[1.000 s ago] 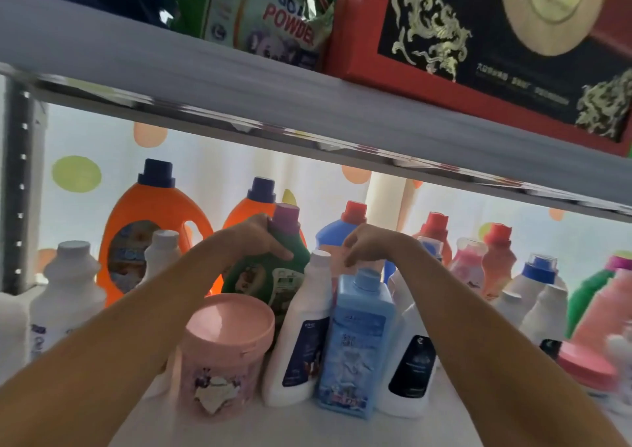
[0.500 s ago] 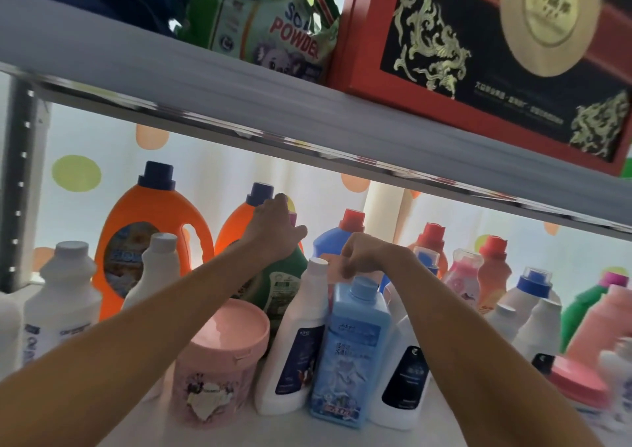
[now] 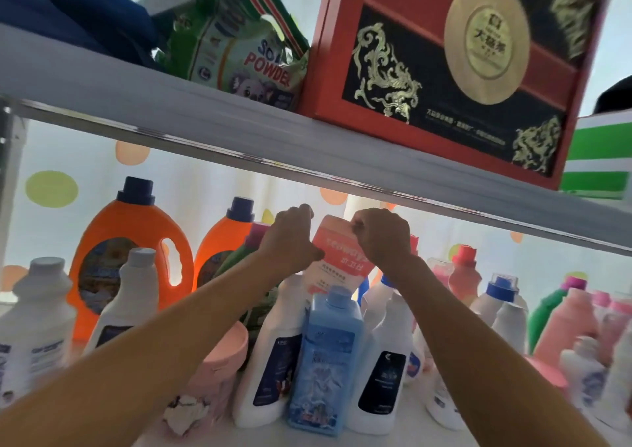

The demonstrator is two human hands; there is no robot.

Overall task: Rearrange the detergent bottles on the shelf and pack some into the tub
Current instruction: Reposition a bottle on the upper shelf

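Note:
Both hands hold a red-and-white detergent pouch [image 3: 342, 255] up above the bottles at the middle of the shelf. My left hand [image 3: 290, 241] grips its left edge and my right hand [image 3: 383, 238] pinches its top right corner. Below them stand a light blue bottle [image 3: 330, 361] and two white bottles with dark labels [image 3: 273, 354] [image 3: 386, 361]. A green bottle with a pink cap [image 3: 254, 241] is partly hidden behind my left forearm. The pink tub [image 3: 219, 368] sits at the front left, half covered by that arm.
Two large orange bottles [image 3: 130, 241] [image 3: 225, 238] stand at the back left, white bottles [image 3: 37, 320] at the far left. Several pink, white and green bottles [image 3: 564, 320] crowd the right. The upper shelf board [image 3: 239, 132] hangs low overhead, carrying a soap powder bag [image 3: 236, 43] and red box [image 3: 444, 60].
My left hand left the green bottle's cap and moved right. My right hand rose from the bottle tops. Both now hold a red-and-white pouch lifted above the bottles.

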